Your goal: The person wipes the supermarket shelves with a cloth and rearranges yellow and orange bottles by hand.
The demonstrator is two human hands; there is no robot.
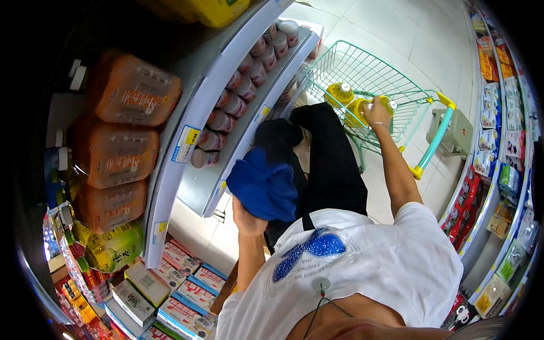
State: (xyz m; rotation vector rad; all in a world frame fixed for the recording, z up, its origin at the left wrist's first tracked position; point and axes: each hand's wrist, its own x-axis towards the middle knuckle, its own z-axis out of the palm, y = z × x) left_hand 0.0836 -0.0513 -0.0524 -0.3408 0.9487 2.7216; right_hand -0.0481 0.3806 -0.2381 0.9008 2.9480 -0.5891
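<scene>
My left hand point(248, 220) holds a bunched blue cloth point(266, 186) in front of my legs. Its fingers are mostly hidden under the fabric. My right hand point(376, 113) reaches over a green wire shopping cart point(408, 90) and closes round the top of a yellow bottle point(356, 114). A second yellow bottle point(339, 95) with a white cap stands to the left of it. Another yellow bottle point(389, 104) shows just right of the hand. The cart's teal and yellow handle point(441, 136) lies to the right of my forearm.
A shelf point(195, 105) on the left holds stacked orange packs point(122, 157) and rows of jars point(235, 104). Boxes point(181, 306) lie low at the front left. A shelf of packets point(498, 141) runs along the right. A grey-green stool point(451, 131) stands beside the cart on the tiled floor point(396, 28).
</scene>
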